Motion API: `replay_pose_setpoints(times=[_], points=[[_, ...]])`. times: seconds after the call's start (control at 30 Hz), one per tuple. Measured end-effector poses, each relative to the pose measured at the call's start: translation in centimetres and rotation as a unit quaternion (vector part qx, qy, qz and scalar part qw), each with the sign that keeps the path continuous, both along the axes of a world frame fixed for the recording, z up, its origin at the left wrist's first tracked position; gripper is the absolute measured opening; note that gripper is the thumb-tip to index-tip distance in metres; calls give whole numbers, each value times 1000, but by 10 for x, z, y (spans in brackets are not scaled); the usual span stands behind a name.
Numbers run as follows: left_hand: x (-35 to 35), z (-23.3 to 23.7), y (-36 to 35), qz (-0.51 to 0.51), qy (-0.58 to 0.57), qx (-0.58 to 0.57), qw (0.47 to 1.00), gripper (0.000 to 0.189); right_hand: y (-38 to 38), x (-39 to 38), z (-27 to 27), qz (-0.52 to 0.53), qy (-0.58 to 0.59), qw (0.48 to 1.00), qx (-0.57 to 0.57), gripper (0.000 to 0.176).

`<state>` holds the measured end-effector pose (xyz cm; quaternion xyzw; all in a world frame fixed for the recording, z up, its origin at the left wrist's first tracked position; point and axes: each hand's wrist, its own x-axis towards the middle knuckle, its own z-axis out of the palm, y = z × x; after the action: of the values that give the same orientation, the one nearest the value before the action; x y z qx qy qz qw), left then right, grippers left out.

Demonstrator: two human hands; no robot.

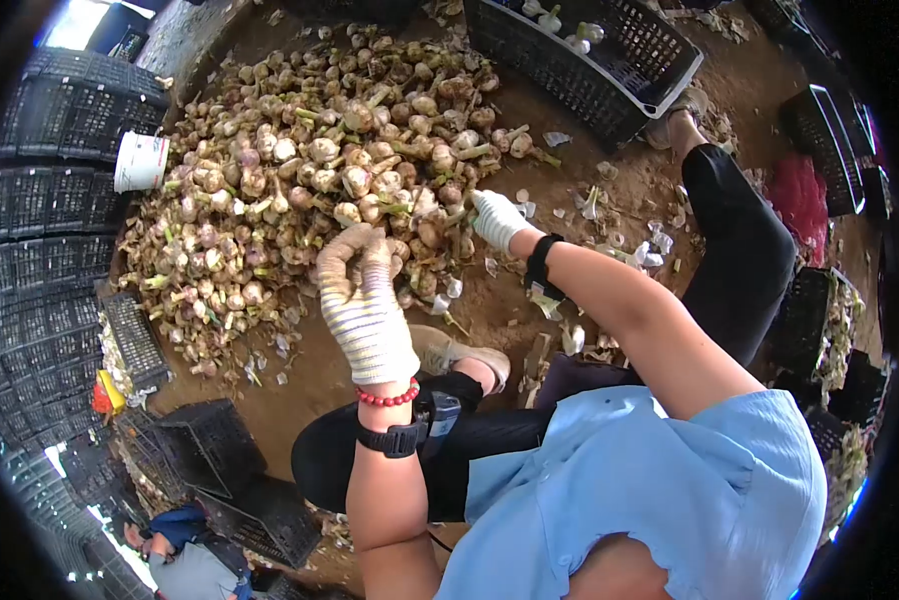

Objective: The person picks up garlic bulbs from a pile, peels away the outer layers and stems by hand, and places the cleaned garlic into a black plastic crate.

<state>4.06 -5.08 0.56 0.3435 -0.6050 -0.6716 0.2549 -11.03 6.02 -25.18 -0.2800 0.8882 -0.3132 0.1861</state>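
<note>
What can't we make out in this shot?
All head view:
Left hand: whether it grips anything, hidden by its curled fingers.
Right hand: what its fingertips hold, too small against the garlic.
Tub: print, too small.
Upper crate: far end, cut off by the top edge.
Other person: lower body, cut off by the bottom edge.

Passage: floor, 8 o'clock, beside garlic pile. Blocked: 1 o'clock, black crate; 9 o'clock, crate stacks.
</note>
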Motion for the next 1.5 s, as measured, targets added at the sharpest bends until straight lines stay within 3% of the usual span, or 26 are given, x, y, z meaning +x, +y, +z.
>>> replay_pose_setpoints(times=[0.07, 0.13, 0.17, 0.2, 0.3, 0.33, 0.37, 0.47, 0.5, 0.53, 0.6, 0.67, 0.73, 0.77, 0.8, 0.87, 0.97, 1.2, 1.27, 1.33, 1.4, 1.47, 1.5], points=[[-1, -14, -7, -38, -13, -13, 999, 19, 16, 0, 45, 18, 26, 999, -9, 21], [-5, -34, -8, -75, -52, -61, 994, 22, 39, -7, 106, -14, -123, 989, -85, 20], [-9, -31, 1, -125, -30, -17, 992, 26, 54, -14, 120, 9, -147, 977, -153, 20], [-13, -26, 7, -171, -128, -7, 977, 42, 70, -21, 138, 43, -198, 956, -211, 25], [-17, -62, 24, -299, -47, -122, 945, 66, 104, -19, 195, 32, -240, 932, -271, 25], [-21, -58, 34, -317, -9, -190, 929, 71, 113, -16, 208, 31, -272, 905, -324, 29], [-20, -51, 39, -330, -64, -35, 941, 76, 122, -13, 216, 31, -303, 875, -378, 33], [-28, -44, 57, -315, 20, -102, 943, 73, 144, -3, 216, 15, -348, 833, -430, 44], [-29, -38, 63, -322, 29, -95, 942, 66, 147, 6, 219, 25, -461, 739, -490, 58], [-30, -35, 68, -330, 31, -98, 938, 66, 148, 15, 219, 32, -211, 877, -431, 70], [-32, -29, 77, -330, 61, -100, 937, 61, 151, 33, 217, 16, -312, 807, -501, 76], [-33, -21, 83, -345, 52, -138, 927, 60, 145, 35, 215, 12, -264, 822, -505, 68], [-34, -19, 85, -353, 55, -113, 927, 61, 138, 43, 222, -55, -351, 770, -530, 61], [-35, -25, 83, -362, 56, -167, 915, 62, 133, 46, 226, -86, -330, 769, -541, 46], [-35, -23, 83, -362, 57, -166, 916, 62, 133, 46, 229, -86, -329, 769, -541, 46], [-33, -21, 85, -327, 60, -197, 922, 62, 133, 43, 233, -117, -289, 830, -461, 34], [-30, -12, 84, -325, 71, -182, 925, 63, 134, 46, 247, -98, -253, 850, -452, 27], [-25, -14, 68, -329, 65, -206, 920, 57, 147, 42, 255, -24, -267, 875, -404, 33], [-25, -8, 68, -327, 33, -63, 943, 56, 142, 38, 245, -17, -227, 902, -366, 33], [-28, -11, 68, -317, 47, -117, 940, 64, 140, 38, 263, -19, -191, 921, -340, 32], [-27, -10, 73, -306, 85, -421, 850, 71, 137, 40, 270, -23, -156, 936, -314, 30], [-28, -29, 69, -313, 104, -457, 826, 76, 134, 45, 268, -75, -220, 924, -304, 25], [-30, -28, 74, -324, 80, -385, 860, 74, 136, 44, 268, -74, -220, 924, -304, 25]])
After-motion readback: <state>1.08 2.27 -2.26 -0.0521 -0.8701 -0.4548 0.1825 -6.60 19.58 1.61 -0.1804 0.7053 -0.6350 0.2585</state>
